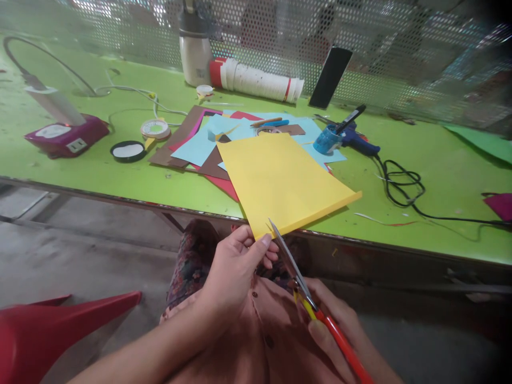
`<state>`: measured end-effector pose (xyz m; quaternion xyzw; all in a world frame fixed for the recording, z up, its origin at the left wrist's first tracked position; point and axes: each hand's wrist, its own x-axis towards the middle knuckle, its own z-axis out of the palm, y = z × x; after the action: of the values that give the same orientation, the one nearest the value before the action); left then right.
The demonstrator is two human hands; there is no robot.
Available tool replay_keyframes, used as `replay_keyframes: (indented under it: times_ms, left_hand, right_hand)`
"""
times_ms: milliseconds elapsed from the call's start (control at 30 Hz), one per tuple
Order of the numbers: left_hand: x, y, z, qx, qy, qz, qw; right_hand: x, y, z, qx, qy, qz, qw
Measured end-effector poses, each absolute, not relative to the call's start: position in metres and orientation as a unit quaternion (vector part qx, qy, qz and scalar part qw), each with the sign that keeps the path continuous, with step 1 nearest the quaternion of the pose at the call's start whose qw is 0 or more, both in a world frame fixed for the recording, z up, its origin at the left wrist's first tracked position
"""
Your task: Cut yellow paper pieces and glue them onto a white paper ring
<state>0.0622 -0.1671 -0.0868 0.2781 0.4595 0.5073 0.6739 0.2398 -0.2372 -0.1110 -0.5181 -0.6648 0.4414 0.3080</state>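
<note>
While yellow paper point(284, 178) overhangs the table point(452, 176) — green, cluttered — perforated screening point(276, 32) stands behind.

The top point(236, 346) was dusty pink and creased, with round dark buttons point(269, 341) down its front. A dark lower garment point(191, 266) printed with reddish flowers showed by the front edge of the bench point(72, 173). The left hand point(234, 261) and right hand point(340, 308) were bare.
</note>
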Motion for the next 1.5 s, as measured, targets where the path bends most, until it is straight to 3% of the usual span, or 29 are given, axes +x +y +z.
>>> replay_keyframes:
  times_ms: [1500]
  left_hand:
    - [0.06, -0.1661, -0.0893, 0.257, 0.467, 0.508, 0.677]
  right_hand:
    - [0.2431, -0.2315, -0.1091, -0.536, -0.69, 0.415, 0.255]
